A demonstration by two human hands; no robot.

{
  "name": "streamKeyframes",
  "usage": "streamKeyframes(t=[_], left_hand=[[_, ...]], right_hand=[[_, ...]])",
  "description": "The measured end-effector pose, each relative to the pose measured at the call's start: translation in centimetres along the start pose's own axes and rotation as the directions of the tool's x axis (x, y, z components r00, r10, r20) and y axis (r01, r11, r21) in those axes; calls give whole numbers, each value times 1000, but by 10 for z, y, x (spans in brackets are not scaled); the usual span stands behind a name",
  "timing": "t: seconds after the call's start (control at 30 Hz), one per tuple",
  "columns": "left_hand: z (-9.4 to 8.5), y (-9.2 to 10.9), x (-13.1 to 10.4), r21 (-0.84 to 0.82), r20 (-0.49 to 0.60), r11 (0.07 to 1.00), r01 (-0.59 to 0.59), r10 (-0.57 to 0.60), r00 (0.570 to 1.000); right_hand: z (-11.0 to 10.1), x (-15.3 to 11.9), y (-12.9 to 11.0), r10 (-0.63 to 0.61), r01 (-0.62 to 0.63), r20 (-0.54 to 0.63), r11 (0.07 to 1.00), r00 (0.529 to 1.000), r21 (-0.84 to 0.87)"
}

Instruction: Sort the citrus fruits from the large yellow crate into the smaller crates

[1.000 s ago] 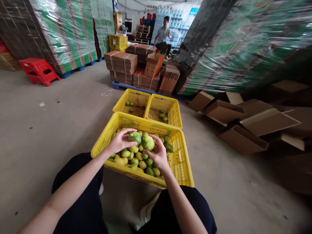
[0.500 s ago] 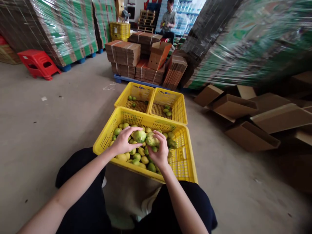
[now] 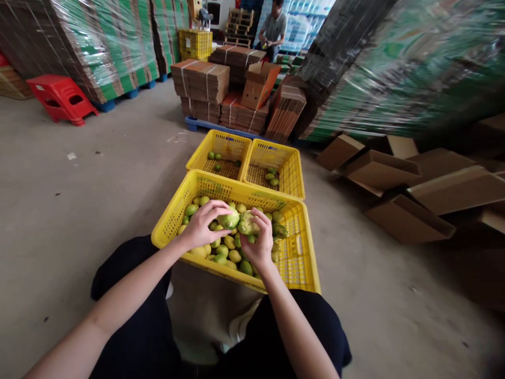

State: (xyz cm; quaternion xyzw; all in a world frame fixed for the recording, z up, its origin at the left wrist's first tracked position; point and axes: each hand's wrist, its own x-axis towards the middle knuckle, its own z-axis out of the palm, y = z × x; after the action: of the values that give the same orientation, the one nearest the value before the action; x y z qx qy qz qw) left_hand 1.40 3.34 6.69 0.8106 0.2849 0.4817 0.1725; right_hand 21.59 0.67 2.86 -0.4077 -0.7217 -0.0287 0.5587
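Observation:
My left hand (image 3: 205,225) is closed around a green-yellow lemon (image 3: 230,218), thumb below and fingers above. My right hand (image 3: 260,239) grips a second, bumpy green lemon (image 3: 248,223), close beside the first. Both fruits are held over a large yellow plastic crate (image 3: 313,263). Inside it lie many loose lemons (image 3: 221,251), green to yellow, partly hidden by my hands and forearms. A darker green fruit (image 3: 279,230) lies to the right of my right hand.
Beyond the large crate stand two smaller yellow crates, left (image 3: 193,158) and right (image 3: 298,168), with a few green fruits. Flattened cartons (image 3: 201,81) are stacked behind on a blue pallet (image 3: 193,123). Open cardboard boxes (image 3: 410,218) lie right, a red stool (image 3: 61,97) left. A person (image 3: 275,29) sits far back.
Both hands keep hold of their lemons, and the left one's lemon has turned and shifted slightly. The view has tilted a little. The person at the back has bent lower.

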Motion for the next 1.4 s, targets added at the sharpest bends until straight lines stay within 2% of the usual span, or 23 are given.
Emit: streamKeyframes(t=[0.07, 0.1, 0.13, 0.17, 0.2, 0.27, 0.3, 0.33, 0.37, 0.4, 0.47, 0.53, 0.6, 0.7, 0.73, 0.77, 0.83, 0.93, 0.97, 1.03, 1.1, 1.17, 1.4], left_hand=[[1, 0, 1, -52, 0, 993, 107, -107, 994], [2, -1, 2, -91, 3, 976, 196, -197, 980], [3, -2, 2, -149, 11, 939, 309, -311, 950], [4, -4, 3, -225, 29, 870, 439, -444, 895], [5, -6, 4, -313, 67, 759, 571, -582, 811], [8, -11, 6, -465, 207, 444, 766, -786, 582], [8, -12, 7, -505, 287, 289, 813, -833, 474], [9, -13, 8, -520, 355, 166, 838, -850, 389], [10, -14, 8, -519, 407, 82, 851, -852, 330], [11, -14, 9, -513, 442, 31, 858, -847, 295], [12, -13, 10, -499, 477, -15, 866, -839, 261], [14, -12, 10, -484, 496, -41, 874, -836, 236], [16, -12, 9, -474, 507, -59, 879, -834, 217], [17, -13, 7, -482, 514, -59, 874, -827, 228], [17, -13, 7, -498, 502, -39, 866, -828, 251], [16, -14, 6, -526, 469, 7, 851, -832, 296], [15, -15, 4, -582, 331, 197, 789, -829, 451], [14, -15, 3, -576, 121, 527, 625, -701, 702], [14, -14, 3, -558, 89, 600, 573, -644, 760], [14, -11, 2, -513, 52, 708, 486, -539, 841], [15, -7, 1, -441, 31, 795, 417, -450, 892], [14, -2, -1, -372, 30, 848, 377, -395, 918], [10, 6, -3, -197, 41, 933, 302, -300, 953]], right_hand=[[-2, 2, -1, 93, -94, 35, 994, 995, 46], [-3, 4, -2, 183, -189, 74, 978, 980, 88], [-5, 6, -3, 298, -316, 130, 938, 945, 143], [-6, 9, -5, 424, -462, 203, 863, 883, 204], [-8, 11, -6, 538, -604, 283, 754, 794, 260], [-10, 17, -9, 688, -808, 423, 493, 590, 324], [-10, 19, -10, 731, -864, 467, 372, 497, 337], [-11, 21, -11, 760, -900, 499, 267, 417, 346], [-10, 23, -11, 777, -920, 524, 175, 348, 351], [-10, 24, -11, 784, -931, 550, 93, 288, 354], [-9, 26, -11, 769, -935, 608, -36, 200, 353], [-9, 28, -10, 742, -934, 651, -101, 160, 344], [-9, 28, -9, 729, -934, 669, -120, 147, 336], [-10, 26, -8, 730, -937, 663, -93, 167, 338], [-11, 24, -8, 740, -938, 645, -56, 190, 341], [-11, 23, -8, 758, -939, 612, 3, 227, 345], [-13, 22, -7, 794, -918, 496, 188, 351, 349], [-15, 20, -4, 750, -796, 277, 527, 601, 298], [-16, 20, -2, 705, -736, 216, 624, 675, 263], [-16, 18, 0, 589, -603, 127, 778, 798, 177], [-15, 17, 0, 453, -460, 87, 881, 887, 113], [-13, 16, -2, 331, -336, 71, 939, 941, 78], [-13, 10, -2, 127, -122, 74, 991, 989, -61]])
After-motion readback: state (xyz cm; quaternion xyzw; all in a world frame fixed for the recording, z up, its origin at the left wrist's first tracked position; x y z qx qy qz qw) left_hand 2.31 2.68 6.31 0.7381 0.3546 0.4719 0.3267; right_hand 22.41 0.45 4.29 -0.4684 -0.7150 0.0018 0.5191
